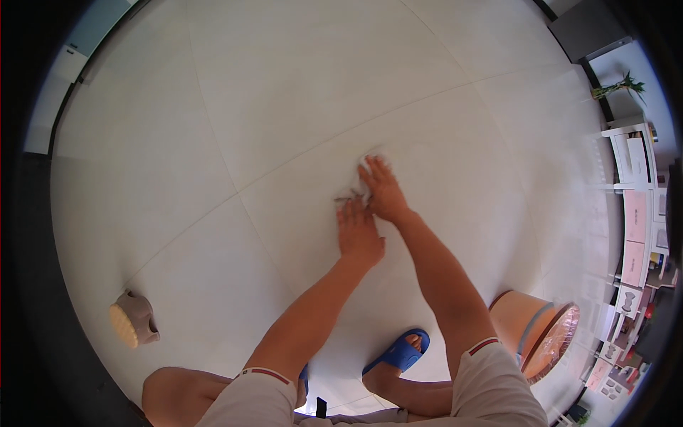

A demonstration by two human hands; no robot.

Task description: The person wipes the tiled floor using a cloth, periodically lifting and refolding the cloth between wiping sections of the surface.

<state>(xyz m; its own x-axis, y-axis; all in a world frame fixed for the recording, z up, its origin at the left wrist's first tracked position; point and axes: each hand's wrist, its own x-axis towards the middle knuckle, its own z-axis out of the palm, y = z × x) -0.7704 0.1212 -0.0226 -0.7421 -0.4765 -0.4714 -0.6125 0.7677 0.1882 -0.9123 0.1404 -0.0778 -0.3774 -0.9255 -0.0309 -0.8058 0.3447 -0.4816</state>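
Observation:
Both my hands reach down to the pale tiled floor (299, 117) ahead of me. My left hand (360, 235) lies palm down, its fingers stretched forward over what seems to be a thin, light-coloured cloth (366, 188). Up and to the right of it, my right hand (386, 193) presses flat with its fingers pointing away from me. A whitish bit of the cloth shows by its index finger, and dark marks or folds show at the left fingertips. Motion blur and the hands hide most of the cloth, so whether the fingers grip it I cannot tell.
A small stool (134, 319) with a yellowish top lies on its side at left. An orange bucket-like container (533, 328) with plastic film stands right of my arm. Shelving with pink boxes (634, 216) and a potted plant (621, 88) line the right. My foot wears a blue slipper (397, 353).

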